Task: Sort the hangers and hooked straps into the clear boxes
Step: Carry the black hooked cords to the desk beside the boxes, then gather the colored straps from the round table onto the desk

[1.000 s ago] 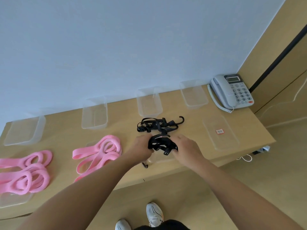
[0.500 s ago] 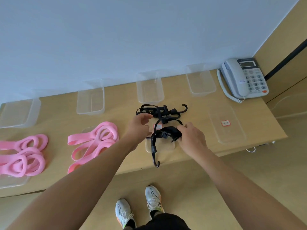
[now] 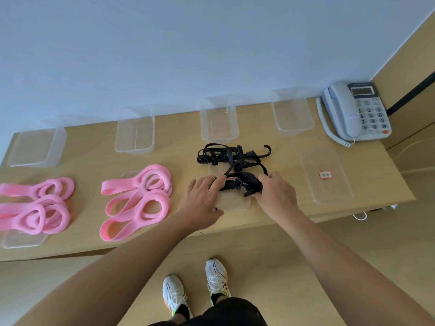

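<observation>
On the long pale wooden table, both hands are handling a black hooked webbing strap.
Four clear rectangular plastic boxes are lining the wall; pink looped foam hangers are lying in two heaps at left. The strap is resting over a flat clear lid near the front edge, beside a second black tangle. The right hand is curling its fingers round it; the left hand is touching it with straight fingers.
</observation>
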Tool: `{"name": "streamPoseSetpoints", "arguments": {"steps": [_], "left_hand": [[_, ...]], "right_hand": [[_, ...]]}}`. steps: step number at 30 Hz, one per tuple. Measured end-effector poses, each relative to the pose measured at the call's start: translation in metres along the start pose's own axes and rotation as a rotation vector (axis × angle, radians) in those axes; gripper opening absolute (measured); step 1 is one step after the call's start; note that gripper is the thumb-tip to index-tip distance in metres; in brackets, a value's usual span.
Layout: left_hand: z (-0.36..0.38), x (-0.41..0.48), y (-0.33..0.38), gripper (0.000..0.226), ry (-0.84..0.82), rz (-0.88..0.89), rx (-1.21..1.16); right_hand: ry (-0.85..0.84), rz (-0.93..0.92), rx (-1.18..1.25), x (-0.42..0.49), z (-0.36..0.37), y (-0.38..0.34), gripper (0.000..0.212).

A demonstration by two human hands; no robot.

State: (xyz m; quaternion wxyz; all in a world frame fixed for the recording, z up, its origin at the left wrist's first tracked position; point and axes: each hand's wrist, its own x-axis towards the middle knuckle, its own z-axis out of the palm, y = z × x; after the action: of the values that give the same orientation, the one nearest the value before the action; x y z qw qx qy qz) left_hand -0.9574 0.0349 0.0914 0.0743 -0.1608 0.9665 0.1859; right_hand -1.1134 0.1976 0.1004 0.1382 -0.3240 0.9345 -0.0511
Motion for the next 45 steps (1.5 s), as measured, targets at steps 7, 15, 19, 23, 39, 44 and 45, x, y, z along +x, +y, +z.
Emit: {"name": "streamPoseSetpoints", "arguments": {"steps": [7,15,19,23,39,44,45], "left_hand": [[-0.014,-0.014,-0.029,0.091,0.055,0.033,-0.033],[-0.054,-0.087,-0.055,0.068,0.165,-0.037,-0.078],[-0.072,-0.17,-0.101,0.062,0.299,-0.161,-0.119],[-0.075,-0.264,-0.153,0.067,0.368,-0.376,-0.164],[0.004,-0.677,-0.243,0.068,0.506,-1.31,-0.446],[0.044,-0.751,-0.236,0.068,0.531,-1.554,-0.552],[0.049,-0.757,-0.234,0.068,0.54,-1.577,-0.557]], "right_hand": [[-0.123,-0.008,-0.063,-0.006,-0.01,-0.004,0.089],[0.037,-0.246,-0.068,-0.036,-0.023,-0.084,0.094],[0.053,-0.474,-0.088,-0.057,-0.016,-0.173,0.084],[0.029,-0.678,-0.073,-0.087,-0.001,-0.265,0.074],[-0.197,-1.339,-0.303,-0.276,0.142,-0.569,0.074],[-0.327,-1.489,-0.402,-0.31,0.183,-0.635,0.074],[-0.339,-1.495,-0.413,-0.312,0.187,-0.64,0.074]]}}
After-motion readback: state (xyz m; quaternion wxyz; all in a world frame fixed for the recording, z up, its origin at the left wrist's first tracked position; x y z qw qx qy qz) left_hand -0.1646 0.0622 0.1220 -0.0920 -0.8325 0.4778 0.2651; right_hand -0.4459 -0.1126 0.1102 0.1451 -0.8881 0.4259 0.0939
